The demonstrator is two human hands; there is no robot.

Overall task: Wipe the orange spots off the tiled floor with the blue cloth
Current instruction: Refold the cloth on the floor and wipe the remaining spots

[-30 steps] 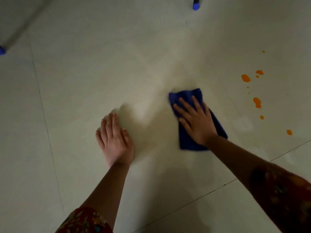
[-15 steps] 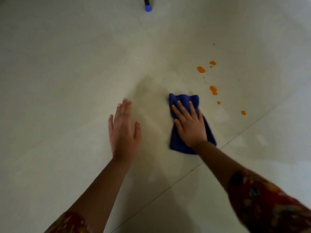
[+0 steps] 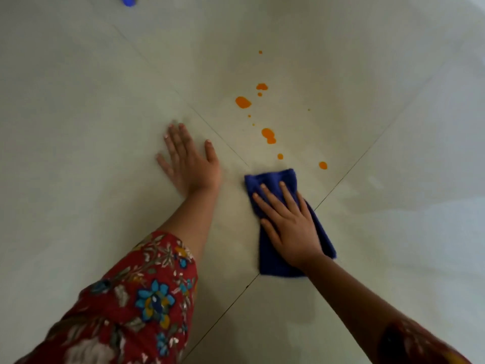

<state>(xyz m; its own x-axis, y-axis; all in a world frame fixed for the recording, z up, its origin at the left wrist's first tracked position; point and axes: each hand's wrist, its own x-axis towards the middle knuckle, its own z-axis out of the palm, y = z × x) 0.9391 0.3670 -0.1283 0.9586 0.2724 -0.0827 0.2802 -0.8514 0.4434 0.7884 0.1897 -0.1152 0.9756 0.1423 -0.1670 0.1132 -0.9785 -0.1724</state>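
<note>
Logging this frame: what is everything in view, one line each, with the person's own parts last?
tiled floor: one, pale with thin dark grout lines, fills the frame
orange spots: about ten, orange, scattered on the tile beyond the cloth, none touching it
blue cloth: one, dark blue, folded, flat on the floor right of centre
blue tip: one, blue, top edge, cut off by the frame
left hand: one, flat on the floor, left of the cloth
right hand: one, pressed flat on the cloth
sleeves: two, red floral, bottom corners
</note>
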